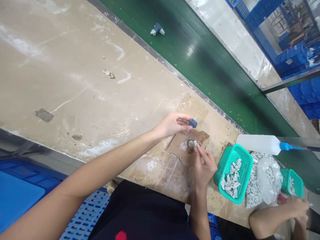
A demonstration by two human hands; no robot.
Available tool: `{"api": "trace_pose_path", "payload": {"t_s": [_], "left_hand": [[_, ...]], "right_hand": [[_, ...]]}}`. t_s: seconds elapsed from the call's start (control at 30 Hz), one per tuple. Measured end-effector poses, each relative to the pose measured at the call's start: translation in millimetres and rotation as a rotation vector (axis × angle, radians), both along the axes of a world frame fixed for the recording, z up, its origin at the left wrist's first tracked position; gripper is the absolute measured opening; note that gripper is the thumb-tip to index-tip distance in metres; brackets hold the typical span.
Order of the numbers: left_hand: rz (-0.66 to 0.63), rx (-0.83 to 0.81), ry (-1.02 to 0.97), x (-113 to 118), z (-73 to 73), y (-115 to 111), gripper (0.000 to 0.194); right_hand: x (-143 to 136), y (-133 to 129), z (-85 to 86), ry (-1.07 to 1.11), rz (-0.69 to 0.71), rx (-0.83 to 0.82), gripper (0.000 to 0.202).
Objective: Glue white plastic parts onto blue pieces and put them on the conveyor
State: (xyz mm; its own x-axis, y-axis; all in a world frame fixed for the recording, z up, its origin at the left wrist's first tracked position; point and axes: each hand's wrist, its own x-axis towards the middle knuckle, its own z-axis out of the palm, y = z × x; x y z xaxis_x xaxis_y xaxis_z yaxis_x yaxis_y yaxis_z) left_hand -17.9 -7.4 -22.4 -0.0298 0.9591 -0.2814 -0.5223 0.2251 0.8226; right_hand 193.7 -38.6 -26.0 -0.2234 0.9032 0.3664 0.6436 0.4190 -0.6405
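My left hand [178,124] pinches a small dark blue-grey block [192,123] above the upper edge of a piece of brown cardboard [179,143]. In my right hand [203,160], thumb and fingers grip a small white piece [195,143] over a little round dish [190,143] on the cardboard. The cardboard is smeared with something glossy. The white piece touches or hangs just over the dish; which of these cannot be made out.
Right of my hands stand a green basket [221,176] of white pieces, a white bottle [258,143], plastic bags of pieces [268,176] and a smaller green basket [298,186]. Another person's hands [298,208] work at lower right. A blue-and-white part [157,29] lies on the green belt [197,50].
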Motion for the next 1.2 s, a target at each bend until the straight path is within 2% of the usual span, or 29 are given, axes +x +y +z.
{"api": "trace_pose_path", "payload": {"t_s": [0.1, 0.2, 0.3, 0.4, 0.57, 0.73, 0.9, 1.2], "left_hand": [[-0.104, -0.007, 0.058, 13, -3.9, -4, 0.025], [-0.223, 0.005, 0.059, 32, -2.5, -13, 0.022], [-0.308, 0.035, 0.023, 47, 3.0, -23, 0.016], [-0.34, 0.061, -0.017, 55, 8.4, -30, 0.014], [-0.321, 0.094, -0.06, 57, 14.1, -34, 0.011], [-0.225, 0.189, 0.066, 58, 16.8, -38, 0.014], [-0.206, 0.169, 0.051, 59, 17.1, -39, 0.02], [-0.19, 0.067, 0.202, 55, 23.5, -43, 0.012]], "right_hand": [[7, -2, 10.9, 0.186, -0.086, -0.045, 0.019], [17, -7, 23.6, 0.259, -0.132, -0.019, 0.018], [23, -13, 34.8, 0.26, -0.118, 0.013, 0.018], [24, -19, 42.1, 0.246, -0.056, 0.008, 0.025], [22, -22, 45.6, 0.212, 0.011, -0.023, 0.036], [17, -23, 46.9, 0.139, 0.016, 0.025, 0.041], [8, -22, 50.1, 0.168, 0.031, -0.036, 0.052], [0, -25, 49.2, 0.179, -0.013, -0.064, 0.042]]}}
